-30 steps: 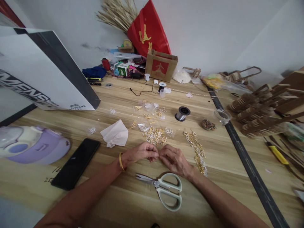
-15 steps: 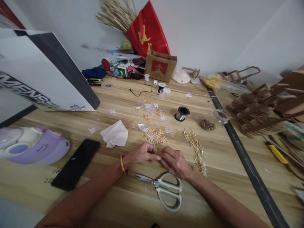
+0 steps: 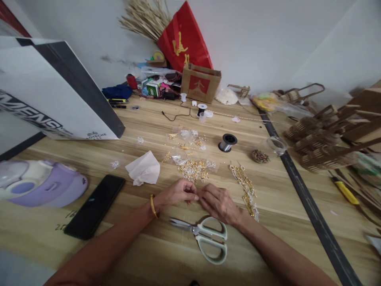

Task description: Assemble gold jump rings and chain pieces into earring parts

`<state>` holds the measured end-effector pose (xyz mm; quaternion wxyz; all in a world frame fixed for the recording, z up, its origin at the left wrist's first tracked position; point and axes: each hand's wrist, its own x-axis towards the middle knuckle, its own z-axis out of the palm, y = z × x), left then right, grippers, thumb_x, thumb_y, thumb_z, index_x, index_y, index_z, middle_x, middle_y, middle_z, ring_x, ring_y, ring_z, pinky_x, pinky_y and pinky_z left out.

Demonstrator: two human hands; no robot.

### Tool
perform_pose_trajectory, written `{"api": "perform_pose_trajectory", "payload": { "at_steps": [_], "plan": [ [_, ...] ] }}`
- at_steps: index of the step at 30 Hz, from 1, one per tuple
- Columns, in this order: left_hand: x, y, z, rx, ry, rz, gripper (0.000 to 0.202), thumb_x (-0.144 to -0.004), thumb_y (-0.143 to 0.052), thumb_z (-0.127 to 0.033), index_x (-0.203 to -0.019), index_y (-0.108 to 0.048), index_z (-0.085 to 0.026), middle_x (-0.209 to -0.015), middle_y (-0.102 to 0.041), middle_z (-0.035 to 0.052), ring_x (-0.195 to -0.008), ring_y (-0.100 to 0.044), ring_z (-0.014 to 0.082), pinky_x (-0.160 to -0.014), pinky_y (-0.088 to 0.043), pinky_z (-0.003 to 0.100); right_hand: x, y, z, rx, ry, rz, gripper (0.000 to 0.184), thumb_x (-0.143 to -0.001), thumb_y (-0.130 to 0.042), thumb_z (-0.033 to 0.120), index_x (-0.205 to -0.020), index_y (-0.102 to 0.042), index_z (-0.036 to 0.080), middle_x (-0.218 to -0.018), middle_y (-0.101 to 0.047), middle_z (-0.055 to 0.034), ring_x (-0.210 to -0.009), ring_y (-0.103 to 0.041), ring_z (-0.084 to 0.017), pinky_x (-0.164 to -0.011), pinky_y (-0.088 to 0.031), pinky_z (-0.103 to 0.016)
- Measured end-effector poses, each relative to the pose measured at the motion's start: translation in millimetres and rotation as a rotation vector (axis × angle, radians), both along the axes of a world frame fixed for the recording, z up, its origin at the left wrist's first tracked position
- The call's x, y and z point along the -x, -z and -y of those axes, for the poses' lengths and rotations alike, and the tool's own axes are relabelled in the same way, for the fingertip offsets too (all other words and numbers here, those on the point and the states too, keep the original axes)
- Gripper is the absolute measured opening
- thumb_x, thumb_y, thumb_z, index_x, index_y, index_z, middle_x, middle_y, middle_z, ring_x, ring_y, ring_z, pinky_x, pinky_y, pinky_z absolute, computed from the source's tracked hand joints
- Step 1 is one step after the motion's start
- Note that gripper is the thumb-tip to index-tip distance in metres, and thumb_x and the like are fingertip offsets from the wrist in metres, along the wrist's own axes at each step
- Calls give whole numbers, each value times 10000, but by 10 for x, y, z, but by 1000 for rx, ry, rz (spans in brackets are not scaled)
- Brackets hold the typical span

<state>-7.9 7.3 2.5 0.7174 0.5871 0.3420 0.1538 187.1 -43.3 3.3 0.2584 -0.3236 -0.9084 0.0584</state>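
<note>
Along the back, the brown paper bag stands with its mouth up, but you cannot see what it holds. Dry straw fans out beside the leaning red bag; whether it sits inside is unclear. On your right, a clear round container rests near a heap of dark mixed beads, and small woven baskets cluster beyond it. The spool carries silvery wire.

The pile of gold and silver pieces lies just beyond your fingertips, spread on the wooden table. Your left hand and right hand meet almost tip to tip, fingers bent in a pinch; you cannot tell whether anything tiny is between them. Gold and silver strands lie to the right of your right hand, and the scissors rest on the near side of both hands.
</note>
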Motion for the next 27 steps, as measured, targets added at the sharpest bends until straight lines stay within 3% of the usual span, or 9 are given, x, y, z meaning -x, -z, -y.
{"api": "perform_pose_trajectory", "payload": {
  "at_steps": [6,16,27],
  "plan": [
    [7,5,12,-46,-22,-20,245,-651,-721,-311,-669,-580,-112,-549,-548,-31,-504,-493,75,-498,-374,187,3,35,-2,62,2,-25,144,-942,-438,173,-978,-576,151,-832,-607,-75,-783,-585,-172,-612,-448,-253],
    [-30,-72,53,-166,-186,-30,114,-691,-652,-216,-697,-648,-101,-624,-617,12,-584,-546,105,-586,-431,215,40,47,-64,389,106,-399,75,-895,-512,206,-847,-556,169,-747,-557,-31,-659,-522,-134,-582,-423,-241],
    [-77,-86,54,-176,-203,-15,153,-703,-653,-259,-687,-610,-112,-585,-583,-3,-569,-528,105,-590,-436,224,22,63,-82,400,113,-432,124,-904,-502,223,-870,-603,161,-693,-536,-12,-610,-488,-118,-548,-397,-222]
  ]
}}
